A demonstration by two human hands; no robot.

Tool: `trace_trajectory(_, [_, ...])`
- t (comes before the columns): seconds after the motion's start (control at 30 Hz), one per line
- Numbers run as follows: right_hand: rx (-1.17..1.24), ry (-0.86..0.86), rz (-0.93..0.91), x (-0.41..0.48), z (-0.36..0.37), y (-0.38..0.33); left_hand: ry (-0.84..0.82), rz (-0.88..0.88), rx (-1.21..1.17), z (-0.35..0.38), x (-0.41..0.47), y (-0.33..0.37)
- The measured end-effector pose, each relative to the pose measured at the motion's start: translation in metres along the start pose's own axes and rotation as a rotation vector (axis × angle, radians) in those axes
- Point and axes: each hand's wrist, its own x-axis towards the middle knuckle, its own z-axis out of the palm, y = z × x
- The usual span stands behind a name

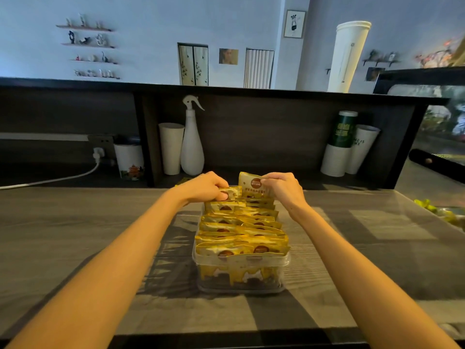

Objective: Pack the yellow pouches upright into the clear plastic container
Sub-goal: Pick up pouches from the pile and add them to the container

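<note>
A clear plastic container [241, 278] stands in the middle of the wooden counter. Several yellow pouches [239, 231] stand upright in it, in two rows from front to back. My left hand [206, 187] is at the far left end, its fingers curled over the top of a yellow pouch [232, 192] in the back row. My right hand [284, 187] pinches the top of another yellow pouch [249, 183], which sticks up higher than the rest at the far right end of the container.
A white spray bottle [192, 144] and stacks of paper cups [171, 147] stand under the dark shelf behind the container. More cups [349, 147] stand at the right. A white cable [50, 180] runs along the left. Loose yellow wrappers [437, 210] lie at the far right.
</note>
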Motion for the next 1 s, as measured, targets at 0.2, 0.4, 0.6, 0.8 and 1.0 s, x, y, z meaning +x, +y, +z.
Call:
trace_trajectory(0.2, [-0.101,-0.158,-0.028,-0.006,0.000,-0.004,-0.036,-0.013,0.006,0.000,-0.002,0.001])
trace_trajectory(0.4, [-0.185,-0.240,-0.037,-0.012,0.003,-0.005,0.090,-0.006,0.040,0.007,0.005,0.000])
trace_trajectory(0.6, [-0.206,-0.300,0.005,-0.011,0.002,-0.004,0.139,-0.012,-0.074,0.015,0.014,-0.004])
trace_trajectory(0.8, [-0.158,-0.254,0.044,-0.014,0.000,-0.003,0.043,-0.057,-0.124,0.020,0.014,-0.004])
trace_trajectory(1.0, [-0.184,-0.235,0.008,-0.014,0.001,-0.006,0.088,-0.054,-0.139,0.020,0.014,-0.002])
